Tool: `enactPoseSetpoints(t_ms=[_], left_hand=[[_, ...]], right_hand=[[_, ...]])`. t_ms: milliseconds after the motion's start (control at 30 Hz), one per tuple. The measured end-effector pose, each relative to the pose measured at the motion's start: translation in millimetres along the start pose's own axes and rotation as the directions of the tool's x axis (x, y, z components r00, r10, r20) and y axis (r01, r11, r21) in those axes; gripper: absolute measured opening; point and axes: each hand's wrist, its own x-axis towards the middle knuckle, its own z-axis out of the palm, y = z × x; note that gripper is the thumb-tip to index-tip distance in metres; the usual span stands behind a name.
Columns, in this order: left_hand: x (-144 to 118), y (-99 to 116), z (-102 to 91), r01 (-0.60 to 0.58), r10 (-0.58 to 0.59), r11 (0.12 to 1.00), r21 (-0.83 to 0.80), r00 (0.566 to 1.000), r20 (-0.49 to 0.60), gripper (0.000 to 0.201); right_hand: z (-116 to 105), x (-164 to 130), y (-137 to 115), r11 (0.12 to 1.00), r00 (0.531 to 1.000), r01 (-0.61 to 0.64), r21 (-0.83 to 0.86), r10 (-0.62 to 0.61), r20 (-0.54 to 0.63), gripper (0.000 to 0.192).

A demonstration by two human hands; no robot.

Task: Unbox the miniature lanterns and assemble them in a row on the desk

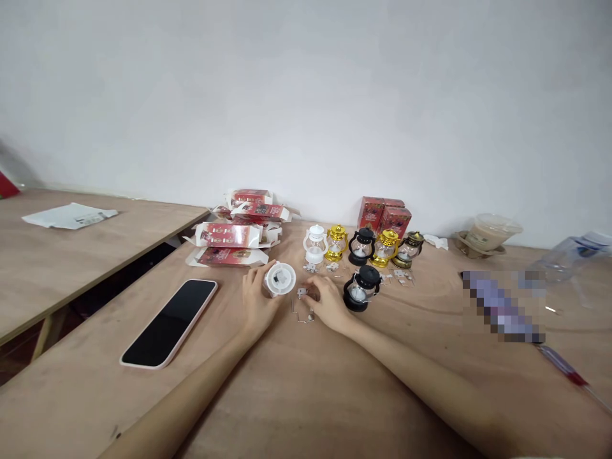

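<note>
My left hand is wrapped round a small white lantern, tipped so its round base faces me. Beside it, the fingers of my right hand pinch a small pale piece at the table. A bent wire handle lies just below those fingertips; whether it joins the piece I cannot tell. To the right of my right hand stands a black lantern. Behind it is a row of upright lanterns: a white one, a gold one and several others, with small wire parts in front.
Red printed boxes with open flaps are piled at back left, and red boxes stand behind the lanterns. A phone lies left. On the right are a lidded cup, a plastic bottle and a screwdriver.
</note>
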Motion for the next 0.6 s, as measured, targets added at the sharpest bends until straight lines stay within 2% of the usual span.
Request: enactPoseSetpoints(t_ms=[167,333,600], left_hand=[[-1,-2,0.9,-0.01,0.01,1.0,-0.003,1.0,0.008,0.047],[-1,0,0.3,0.001,-0.001,1.0,-0.001,0.999,0.039,0.048],[0,2,-0.8,-0.049,0.048,0.999,0.021,0.997,0.062,0.049]], right_hand=[[-2,-1,1,0.999,0.995,0.028,-0.025,-0.03,-0.097,0.017],[-3,-7,-5,0.97,0.989,0.148,-0.191,-0.149,0.007,0.012],[-3,-8,-8,0.936,0.984,0.179,-0.304,-0.173,0.044,0.009]])
